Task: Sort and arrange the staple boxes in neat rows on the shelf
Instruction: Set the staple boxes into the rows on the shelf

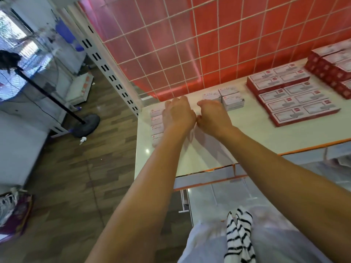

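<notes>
Shelf (209, 156): pale, glossy top with an orange front edge, backed by a red wall behind a white wire grid (190, 44).
White boxes (156, 127): a row marked STAPLES runs front to back along the shelf's left edge, reaching toward the back left corner; the arm hides much of it.
Back boxes (230, 99): a small block of white staple boxes near the back edge, just right of the hands.
Red boxes (292, 97): red-sided boxes with white tops laid flat in two neat columns on the right part of the shelf, running from the back edge toward the front.
Red stack (330, 67): a taller pile at the far right, against the back edge, blurred.
Left hand (177, 114): palm down over the back end of the left-edge row, fingers stretched toward the wall and resting on the boxes.
Right hand (212, 115): back upward and fingers curled under, just in front of the back boxes; its thumb side meets the left hand. Whether it grips anything cannot be told.
Post (106, 67): a slotted white upright at the back left corner.
Floor (76, 168): wood-patterned, left of the shelf.
</notes>
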`<action>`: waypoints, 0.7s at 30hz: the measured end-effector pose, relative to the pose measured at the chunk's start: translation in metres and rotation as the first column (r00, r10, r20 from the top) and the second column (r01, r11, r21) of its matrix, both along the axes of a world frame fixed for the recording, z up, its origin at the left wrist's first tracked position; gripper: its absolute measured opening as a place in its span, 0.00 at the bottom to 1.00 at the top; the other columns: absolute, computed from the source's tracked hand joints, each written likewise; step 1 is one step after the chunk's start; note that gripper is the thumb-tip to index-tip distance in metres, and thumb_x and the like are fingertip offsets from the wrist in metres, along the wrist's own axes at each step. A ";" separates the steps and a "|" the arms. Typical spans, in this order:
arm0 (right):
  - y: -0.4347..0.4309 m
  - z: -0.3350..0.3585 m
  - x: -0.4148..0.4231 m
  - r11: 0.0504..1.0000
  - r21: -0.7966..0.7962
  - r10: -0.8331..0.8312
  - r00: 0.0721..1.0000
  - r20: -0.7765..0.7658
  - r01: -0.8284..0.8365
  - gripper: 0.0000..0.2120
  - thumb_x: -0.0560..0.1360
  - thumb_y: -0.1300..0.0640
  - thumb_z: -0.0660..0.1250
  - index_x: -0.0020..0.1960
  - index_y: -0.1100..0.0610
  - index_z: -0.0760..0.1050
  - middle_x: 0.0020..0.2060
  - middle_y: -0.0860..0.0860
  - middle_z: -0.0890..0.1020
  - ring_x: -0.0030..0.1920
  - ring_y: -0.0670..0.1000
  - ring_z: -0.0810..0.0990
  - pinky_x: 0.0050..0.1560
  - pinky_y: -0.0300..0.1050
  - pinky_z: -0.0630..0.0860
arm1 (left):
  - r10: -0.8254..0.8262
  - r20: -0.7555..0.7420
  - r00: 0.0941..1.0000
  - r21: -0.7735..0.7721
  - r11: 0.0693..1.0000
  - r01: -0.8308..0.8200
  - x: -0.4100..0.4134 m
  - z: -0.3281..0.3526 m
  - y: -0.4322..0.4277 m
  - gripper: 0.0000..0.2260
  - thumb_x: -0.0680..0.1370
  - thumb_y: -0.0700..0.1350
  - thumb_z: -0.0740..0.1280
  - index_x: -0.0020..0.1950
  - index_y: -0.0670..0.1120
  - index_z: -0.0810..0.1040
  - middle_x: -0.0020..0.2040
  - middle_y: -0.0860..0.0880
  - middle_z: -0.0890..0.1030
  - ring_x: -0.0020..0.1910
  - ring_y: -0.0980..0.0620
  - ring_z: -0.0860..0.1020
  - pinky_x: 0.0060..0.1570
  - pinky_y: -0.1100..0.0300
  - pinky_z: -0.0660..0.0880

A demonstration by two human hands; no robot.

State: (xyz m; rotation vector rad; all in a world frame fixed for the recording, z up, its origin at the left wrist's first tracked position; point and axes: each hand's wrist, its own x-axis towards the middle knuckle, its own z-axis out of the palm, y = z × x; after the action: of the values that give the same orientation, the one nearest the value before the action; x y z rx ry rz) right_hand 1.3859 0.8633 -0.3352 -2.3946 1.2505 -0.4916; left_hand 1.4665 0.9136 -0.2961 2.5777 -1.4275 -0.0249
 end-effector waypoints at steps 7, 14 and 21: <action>-0.001 -0.005 -0.008 0.998 -0.039 -0.054 0.999 -0.005 0.054 0.18 0.74 0.62 0.66 0.63 0.60 0.74 0.58 0.57 0.79 0.59 0.58 0.74 0.59 0.50 0.72 | -0.016 0.045 0.999 0.017 1.000 0.015 -0.005 0.002 0.002 0.18 0.78 0.46 0.64 0.67 0.46 0.71 0.64 0.44 0.75 0.63 0.44 0.70 0.58 0.53 0.69; -0.005 0.004 -0.032 0.999 -0.009 -0.040 0.999 0.019 0.040 0.17 0.73 0.64 0.62 0.61 0.61 0.73 0.57 0.57 0.78 0.58 0.59 0.71 0.53 0.49 0.71 | -0.080 0.087 0.993 -0.027 0.996 0.082 -0.025 0.010 -0.016 0.16 0.77 0.45 0.65 0.65 0.45 0.73 0.62 0.44 0.76 0.63 0.44 0.71 0.59 0.52 0.69; -0.033 0.004 -0.071 0.998 -0.053 0.016 1.000 -0.017 -0.017 0.10 0.73 0.60 0.60 0.53 0.60 0.75 0.50 0.57 0.80 0.52 0.61 0.75 0.46 0.50 0.68 | -0.065 0.011 0.998 -0.079 0.995 0.066 -0.074 0.005 -0.044 0.15 0.78 0.44 0.61 0.65 0.45 0.74 0.61 0.43 0.77 0.62 0.42 0.72 0.57 0.50 0.70</action>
State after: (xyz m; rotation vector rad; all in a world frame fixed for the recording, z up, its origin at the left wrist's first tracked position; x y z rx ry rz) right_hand 1.3153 0.8300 -0.3309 -2.4553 1.2383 -0.5072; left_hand 1.3928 0.8692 -0.2907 2.4703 -1.4845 0.0317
